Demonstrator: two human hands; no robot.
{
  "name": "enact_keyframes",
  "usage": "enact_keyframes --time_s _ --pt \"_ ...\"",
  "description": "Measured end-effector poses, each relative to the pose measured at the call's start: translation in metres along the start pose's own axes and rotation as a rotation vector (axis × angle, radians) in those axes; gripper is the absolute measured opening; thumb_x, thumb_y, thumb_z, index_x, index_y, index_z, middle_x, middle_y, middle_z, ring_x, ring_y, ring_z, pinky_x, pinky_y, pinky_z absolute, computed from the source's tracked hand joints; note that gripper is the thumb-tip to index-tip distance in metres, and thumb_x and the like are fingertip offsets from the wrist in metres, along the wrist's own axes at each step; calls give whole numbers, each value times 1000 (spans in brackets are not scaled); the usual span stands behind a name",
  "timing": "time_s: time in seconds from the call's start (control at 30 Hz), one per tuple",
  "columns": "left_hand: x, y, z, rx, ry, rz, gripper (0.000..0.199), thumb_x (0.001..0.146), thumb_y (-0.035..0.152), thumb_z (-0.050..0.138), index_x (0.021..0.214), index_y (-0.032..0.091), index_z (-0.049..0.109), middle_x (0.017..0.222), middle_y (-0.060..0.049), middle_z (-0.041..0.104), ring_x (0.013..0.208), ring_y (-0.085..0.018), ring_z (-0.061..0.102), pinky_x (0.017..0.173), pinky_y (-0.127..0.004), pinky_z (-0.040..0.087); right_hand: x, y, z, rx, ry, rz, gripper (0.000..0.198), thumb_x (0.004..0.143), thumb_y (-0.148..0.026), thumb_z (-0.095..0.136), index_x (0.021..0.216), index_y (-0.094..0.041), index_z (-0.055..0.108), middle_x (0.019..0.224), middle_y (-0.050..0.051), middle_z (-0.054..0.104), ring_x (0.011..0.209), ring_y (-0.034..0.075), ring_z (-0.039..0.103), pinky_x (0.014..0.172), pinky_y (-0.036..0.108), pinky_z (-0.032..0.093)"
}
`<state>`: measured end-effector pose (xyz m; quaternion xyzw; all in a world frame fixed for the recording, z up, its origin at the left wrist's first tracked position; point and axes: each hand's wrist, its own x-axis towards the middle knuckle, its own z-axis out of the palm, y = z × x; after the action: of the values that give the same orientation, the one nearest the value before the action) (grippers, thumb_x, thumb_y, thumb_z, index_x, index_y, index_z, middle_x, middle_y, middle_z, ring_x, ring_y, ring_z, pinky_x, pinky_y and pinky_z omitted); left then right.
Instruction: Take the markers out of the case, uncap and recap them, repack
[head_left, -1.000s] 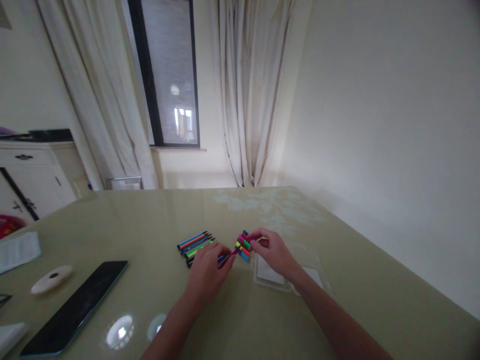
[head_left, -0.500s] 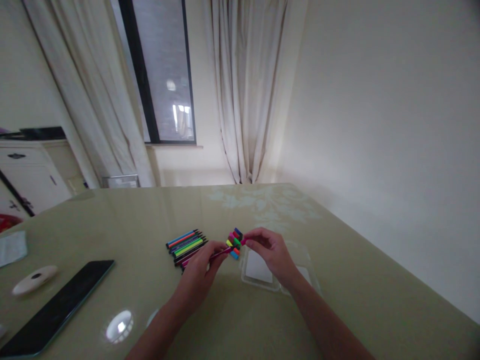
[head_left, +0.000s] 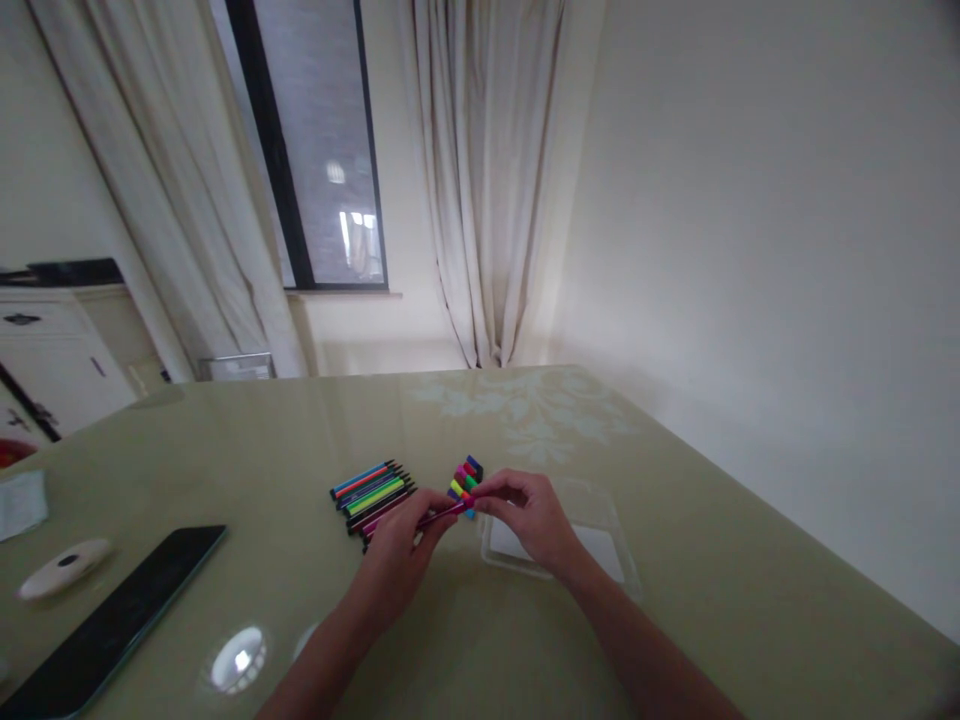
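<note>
My left hand (head_left: 405, 535) is closed around a magenta marker pen (head_left: 442, 514), its tip end pointing right. My right hand (head_left: 525, 510) pinches a pink pen cap (head_left: 469, 502) at that tip; cap and pen meet, though how far the cap is on I cannot tell. Left of my hands lies a row of capless marker pens (head_left: 375, 490) in several colours, partly hidden by my left hand. Several loose coloured caps (head_left: 466, 472) lie in a small group just beyond my fingers. A clear plastic case (head_left: 615, 515) with white card inside lies under my right hand and wrist.
On the left of the table (head_left: 300, 430) are a black tablet (head_left: 112, 620), a white oval object (head_left: 66, 568) and a pale paper (head_left: 22, 503). A round shiny reflection (head_left: 238, 660) shows near the front. A wall (head_left: 750, 250) runs along the right side.
My right hand has moved left and slightly down, bringing the pink cap from just off the pen's tip to meet it. My left hand has stayed nearly still with the pen.
</note>
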<state>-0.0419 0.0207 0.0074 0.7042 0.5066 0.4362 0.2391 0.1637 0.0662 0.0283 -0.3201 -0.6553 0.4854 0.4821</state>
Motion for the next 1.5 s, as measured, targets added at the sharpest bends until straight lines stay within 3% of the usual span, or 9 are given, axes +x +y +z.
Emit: enact_keyframes --time_s 0.23,0.47,0.63,0.87,1.27,1.5 --pt "0 2 4 37 26 -17 21 97 41 60 94 23 70 83 -1 73 73 -17 65 67 -25 47 1 10 -1 79 -18 42 26 69 -42 91 83 -22 82 87 6 81 85 23 75 85 36 59" --pt "0 5 -5 316 -168 8 25 101 41 53 111 28 71 102 -3 76 91 -21 71 79 -29 49 2 22 -2 -119 -182 55 28 74 -45 88 86 -21 83 83 5 80 81 24 75 81 36 57" --pt "-1 9 0 540 -199 5 27 106 34 42 113 24 66 108 -6 75 99 -23 71 81 -30 49 1 19 0 -106 -125 15 28 76 -43 86 94 -21 82 91 5 80 86 24 75 84 36 57" --pt "-5 17 1 633 -183 86 33 109 38 34 112 26 65 101 -4 74 89 -21 72 69 -27 45 -2 11 1 -141 -157 -2 19 82 -36 80 96 -24 84 93 4 81 90 23 74 87 34 56" --pt "0 14 8 753 -320 -85 33 109 44 34 124 23 54 108 -8 77 97 -26 76 65 -28 47 -5 8 1 -209 -155 24 18 83 -35 79 96 -24 84 88 4 81 81 22 73 76 31 55" --pt "-3 14 9 758 -327 -34 35 110 45 29 124 24 53 99 -8 76 91 -26 76 64 -27 46 -6 7 4 -146 -206 93 25 80 -42 81 93 -21 84 87 6 81 82 24 74 80 35 57"
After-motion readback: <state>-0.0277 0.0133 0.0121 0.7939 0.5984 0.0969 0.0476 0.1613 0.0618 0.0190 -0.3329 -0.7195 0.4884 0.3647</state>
